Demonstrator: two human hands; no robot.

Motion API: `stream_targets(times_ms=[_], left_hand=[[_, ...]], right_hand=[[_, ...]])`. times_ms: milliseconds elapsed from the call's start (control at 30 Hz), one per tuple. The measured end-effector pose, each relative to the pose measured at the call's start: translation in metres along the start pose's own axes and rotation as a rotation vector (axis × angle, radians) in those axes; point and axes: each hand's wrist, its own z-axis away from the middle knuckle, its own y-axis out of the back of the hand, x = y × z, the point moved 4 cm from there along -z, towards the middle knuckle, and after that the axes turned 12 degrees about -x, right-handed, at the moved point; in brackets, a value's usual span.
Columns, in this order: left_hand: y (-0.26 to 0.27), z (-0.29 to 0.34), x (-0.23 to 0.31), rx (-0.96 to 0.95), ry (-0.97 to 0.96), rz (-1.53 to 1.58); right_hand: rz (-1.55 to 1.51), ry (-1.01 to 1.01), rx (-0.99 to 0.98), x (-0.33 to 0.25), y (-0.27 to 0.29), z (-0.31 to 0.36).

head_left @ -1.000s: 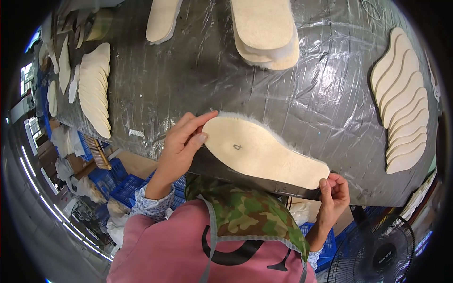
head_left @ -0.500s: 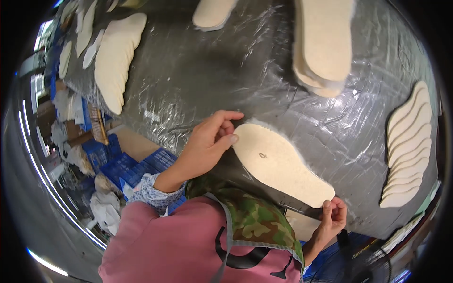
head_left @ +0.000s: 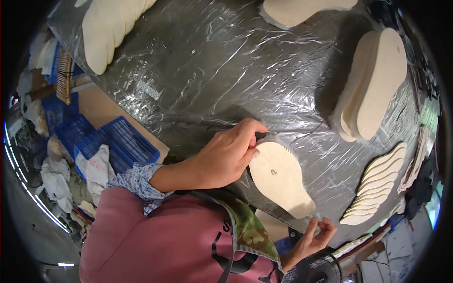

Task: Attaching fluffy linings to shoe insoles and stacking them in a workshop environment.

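Note:
A cream insole (head_left: pixel 277 175) with fluffy edges and a small pencilled mark lies at the near side of the table, tilted down to the right. My left hand (head_left: pixel 229 153) pinches its wide end at the upper left, thumb on top. Just off its narrow end is my right hand (head_left: pixel 318 237), fingers curled in and thumb close to them. A pale wisp shows by those fingertips; what they hold, if anything, is too small to make out.
The table (head_left: pixel 203 75) is covered in shiny plastic film. Fluffy insoles (head_left: pixel 384 89) are piled at the right, with a fanned row of insoles (head_left: pixel 376 186) nearer me. Another fan (head_left: pixel 106 33) lies far left. Blue crates (head_left: pixel 120 144) stand below the table's left edge, a fan (head_left: pixel 316 270) below right.
My right hand has come away from the insole's narrow end. My left hand still pinches the wide end. The view has turned, shifting the table and piles.

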Motion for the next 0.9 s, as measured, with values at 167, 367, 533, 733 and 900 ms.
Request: stream_targets(times_ms=[167, 367, 533, 733, 900], left_hand=[[0.002, 0.003, -0.002, 0.035, -0.121, -0.016], [0.001, 0.002, -0.006, 0.005, -0.155, -0.019], [0.01, 0.0, -0.005, -0.02, -0.137, -0.181], [0.008, -0.007, 0.0, 0.019, -0.149, -0.302], [0.008, 0.006, 0.009, 0.174, -0.313, -0.43]], right_hand=[[0.344, 0.524, -0.354, -0.109, -0.073, -0.017], [0.378, 0.579, -0.466, -0.102, -0.122, -0.027], [0.296, 0.591, -0.459, -0.091, -0.121, -0.026], [0.291, 0.572, -0.463, -0.094, -0.12, -0.028], [0.332, 0.59, -0.47, -0.092, -0.12, -0.03]])
